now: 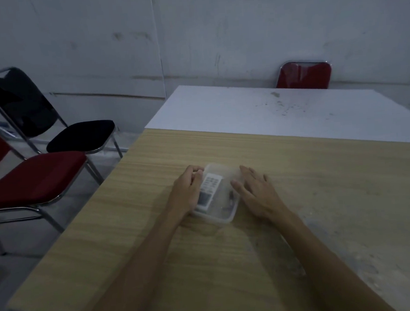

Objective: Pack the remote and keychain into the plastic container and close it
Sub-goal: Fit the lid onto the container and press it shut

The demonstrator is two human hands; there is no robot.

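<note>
- Plastic container [224,217] sits on the wooden table [323,195], near its middle, between both hands.
- Remote [209,190] lies flat inside, along the left wall, keypad up. A small dark item at the right wall is probably the keychain [230,198] — too blurred to confirm.
- A translucent lid appears to be lying over the container; whether it is seated cannot be told.
- Left hand [186,193] rests at the container's left edge, fingers curled against the rim; judged to be steadying or pressing that side down.
- Right hand [255,190] is spread flat at the right edge, fingers apart, gripping nothing — judged to be pressing the lid.
- Judgement: packing looks done; closing is the step in hand.
- Surface: pale woodgrain, dusty toward the right; a white table [268,109] adjoins it beyond, speckled with marks.
- Room: dim, scuffed grey walls; a black chair [51,122] and a red chair [35,177] on the left, another red chair [304,75] at the far wall.
</note>
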